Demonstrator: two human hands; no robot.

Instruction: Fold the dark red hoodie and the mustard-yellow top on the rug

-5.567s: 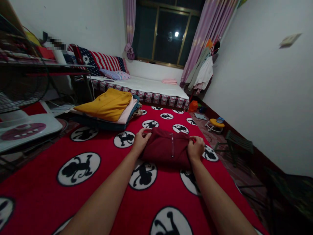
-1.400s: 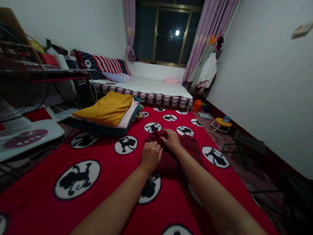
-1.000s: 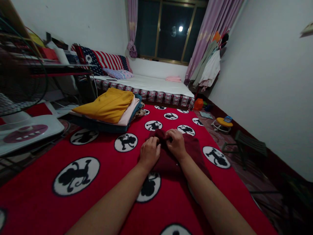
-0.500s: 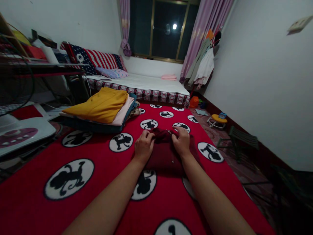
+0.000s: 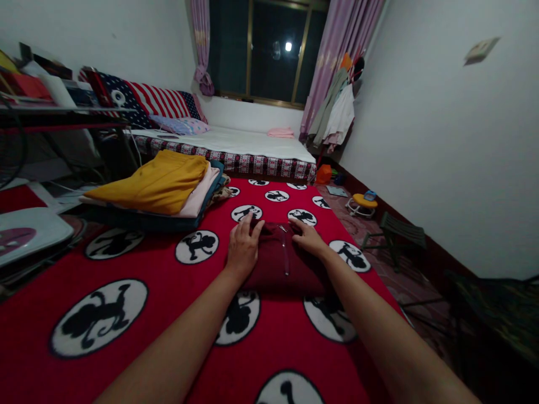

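A dark maroon garment (image 5: pixel 272 272), folded into a flat bundle, lies on the red blanket in front of me. A short zipper (image 5: pixel 286 255) runs down its middle from the far edge. My left hand (image 5: pixel 243 247) rests on the garment's left side, palm down, with its fingers stretched forward and apart from the thumb. At the far right corner, my right hand (image 5: pixel 310 238) touches the cloth with thumb and forefinger apart. Both hands lie on the fabric without gripping it.
The red blanket (image 5: pixel 168 314) has white circles with black monkey figures. Folded clothes, with yellow trousers (image 5: pixel 160 182) on top, are stacked at the left. Beyond stands a bed (image 5: pixel 240 140). A yellow stool (image 5: pixel 363 202) and a folding stool (image 5: pixel 400 230) stand at the right.
Both hands have loosened from the garment's far edge, and the left fingers have straightened. The far edge now lies flatter, and the zipper shows along its length. The view has turned slightly right.
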